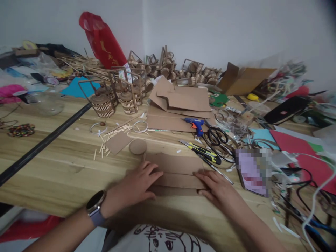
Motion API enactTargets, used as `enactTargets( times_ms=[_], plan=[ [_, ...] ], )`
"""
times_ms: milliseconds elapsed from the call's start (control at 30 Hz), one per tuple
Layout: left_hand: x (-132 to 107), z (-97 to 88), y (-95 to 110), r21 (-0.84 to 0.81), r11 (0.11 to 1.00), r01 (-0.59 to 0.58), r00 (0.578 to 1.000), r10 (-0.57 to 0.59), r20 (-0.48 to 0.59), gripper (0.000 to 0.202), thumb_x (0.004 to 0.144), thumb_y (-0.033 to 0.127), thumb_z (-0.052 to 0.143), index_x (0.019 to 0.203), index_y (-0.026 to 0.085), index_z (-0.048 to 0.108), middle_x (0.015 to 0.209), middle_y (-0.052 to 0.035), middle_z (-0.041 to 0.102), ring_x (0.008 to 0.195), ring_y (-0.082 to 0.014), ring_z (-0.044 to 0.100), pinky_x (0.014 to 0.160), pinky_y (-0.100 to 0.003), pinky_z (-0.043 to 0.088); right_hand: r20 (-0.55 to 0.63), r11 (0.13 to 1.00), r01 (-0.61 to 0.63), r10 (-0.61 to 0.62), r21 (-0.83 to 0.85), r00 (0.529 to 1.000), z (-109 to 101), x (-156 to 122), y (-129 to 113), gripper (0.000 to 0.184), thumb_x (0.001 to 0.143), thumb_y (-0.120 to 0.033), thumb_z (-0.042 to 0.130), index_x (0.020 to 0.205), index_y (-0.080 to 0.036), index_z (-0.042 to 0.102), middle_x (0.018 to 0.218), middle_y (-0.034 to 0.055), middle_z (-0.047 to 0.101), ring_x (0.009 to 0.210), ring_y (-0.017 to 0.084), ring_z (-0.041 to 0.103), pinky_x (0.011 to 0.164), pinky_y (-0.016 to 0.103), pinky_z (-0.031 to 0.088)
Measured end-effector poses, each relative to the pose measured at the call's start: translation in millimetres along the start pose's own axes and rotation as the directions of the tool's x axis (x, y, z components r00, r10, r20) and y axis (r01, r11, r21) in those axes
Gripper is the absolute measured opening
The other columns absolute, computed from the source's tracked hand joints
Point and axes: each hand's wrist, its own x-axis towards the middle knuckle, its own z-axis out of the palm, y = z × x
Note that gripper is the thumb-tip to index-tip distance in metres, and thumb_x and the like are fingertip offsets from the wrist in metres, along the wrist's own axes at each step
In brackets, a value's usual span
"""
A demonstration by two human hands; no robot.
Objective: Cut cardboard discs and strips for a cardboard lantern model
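A piece of brown cardboard (174,163) lies at the near side of the table, with a crease or edge running across it. My left hand (139,180) holds its left end, fingers spread over the top and thumb at the near edge. At the right end, my right hand (214,183) grips the cardboard between fingertips and thumb. Just beyond my left hand are a round cardboard disc (138,146) and a small cardboard rectangle (119,142). A yellow-and-black utility knife (206,152) and a slim pen-like rod (215,168) lie beyond my right hand.
A blue glue gun (195,125) rests by stacked cardboard (183,99). Small bamboo baskets (102,105) stand left, near scattered sticks (105,148). A phone (253,173) and cables crowd the right. A black strip (47,141) crosses the left side.
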Motion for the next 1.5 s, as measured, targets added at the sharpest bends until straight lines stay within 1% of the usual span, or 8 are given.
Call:
enactTargets(
  times_ms=[100, 200, 533, 700, 833, 1100, 1233, 1500],
  plan=[
    [-12, 5.0, -12, 0.039, 0.999, 0.002, 1.0, -0.003, 0.014, 0.062, 0.084, 0.029, 0.079, 0.142, 0.027, 0.057, 0.147, -0.0123, 0.053, 0.135, -0.0347, 0.046, 0.113, -0.053, 0.04, 0.013, 0.999, 0.019, -0.02, 0.037, 1.0, 5, -12, 11, 0.052, 0.093, -0.031, 0.066, 0.143, -0.022, 0.059, 0.139, 0.0175, 0.065, 0.127, 0.034, 0.062, 0.103, 0.053, 0.054],
    [-19, 6.2, -21, 0.06, 0.998, 0.006, 1.0, -0.007, 0.018, 0.058, 0.086, 0.027, 0.077, 0.141, 0.027, 0.059, 0.152, -0.0119, 0.051, 0.137, -0.0347, 0.045, 0.113, -0.053, 0.04, 0.029, 0.994, 0.032, -0.035, 0.101, 0.999, 10, -15, 18, 0.048, 0.094, -0.032, 0.066, 0.141, -0.023, 0.062, 0.141, 0.0177, 0.064, 0.13, 0.033, 0.06, 0.106, 0.051, 0.052],
    [-30, 1.5, -37, 0.04, 0.997, 0.067, 0.997, -0.065, -0.037, 0.051, 0.09, 0.024, 0.071, 0.14, 0.028, 0.061, 0.156, -0.0078, 0.049, 0.142, -0.033, 0.042, 0.116, -0.053, 0.039, 0.027, 0.976, 0.033, -0.04, 0.216, 0.999, 5, 13, 11, 0.037, 0.095, -0.028, 0.062, 0.131, -0.023, 0.07, 0.138, 0.0166, 0.067, 0.129, 0.031, 0.061, 0.107, 0.051, 0.051],
    [-44, 1.7, -43, 0.01, 0.998, 0.064, 0.991, -0.062, -0.115, 0.038, 0.097, 0.02, 0.057, 0.133, 0.027, 0.067, 0.145, -0.0065, 0.062, 0.134, -0.0279, 0.051, 0.113, -0.047, 0.044, 0.035, 0.974, 0.048, -0.057, 0.221, 0.998, 4, 14, 18, 0.036, 0.096, -0.026, 0.058, 0.13, -0.022, 0.071, 0.137, 0.0166, 0.067, 0.128, 0.031, 0.062, 0.106, 0.051, 0.052],
    [-52, 3.5, -48, -0.03, 0.998, 0.056, 0.993, -0.059, -0.101, 0.035, 0.099, 0.023, 0.054, 0.13, 0.028, 0.069, 0.143, -0.0058, 0.063, 0.129, -0.0261, 0.055, 0.112, -0.045, 0.045, 0.044, 0.974, 0.057, -0.068, 0.221, 0.997, 4, 15, 21, 0.038, 0.096, -0.022, 0.057, 0.132, -0.025, 0.07, 0.137, 0.0143, 0.068, 0.127, 0.03, 0.063, 0.106, 0.05, 0.053],
    [-49, -0.3, -50, -0.073, 0.996, 0.05, 0.994, -0.057, -0.091, 0.035, 0.098, 0.021, 0.055, 0.128, 0.03, 0.071, 0.139, -0.0049, 0.066, 0.127, -0.0258, 0.057, 0.109, -0.043, 0.046, 0.061, 0.996, 0.051, -0.055, 0.077, 0.997, -2, 10, 11, 0.038, 0.096, -0.02, 0.053, 0.129, -0.017, 0.071, 0.134, 0.0189, 0.068, 0.124, 0.032, 0.065, 0.102, 0.05, 0.056],
    [-49, -0.9, -51, -0.04, 0.998, 0.041, 0.997, -0.044, -0.065, 0.036, 0.095, 0.022, 0.062, 0.128, 0.03, 0.07, 0.142, -0.0058, 0.064, 0.129, -0.0272, 0.055, 0.111, -0.044, 0.044, 0.069, 0.996, 0.027, -0.032, 0.083, 0.997, -3, 6, 9, 0.039, 0.094, -0.02, 0.056, 0.131, -0.019, 0.07, 0.136, 0.0182, 0.068, 0.125, 0.032, 0.065, 0.103, 0.049, 0.056],
    [-37, -5.5, -53, -0.05, 0.999, 0.005, 0.999, -0.007, -0.039, 0.036, 0.095, 0.018, 0.061, 0.129, 0.026, 0.069, 0.144, -0.0077, 0.061, 0.131, -0.0262, 0.051, 0.111, -0.041, 0.043, 0.014, 0.987, 0.033, -0.035, 0.157, 0.999, 11, 4, 30, 0.039, 0.096, -0.027, 0.056, 0.132, -0.021, 0.069, 0.137, 0.0179, 0.067, 0.127, 0.031, 0.064, 0.104, 0.047, 0.055]
  ],
)
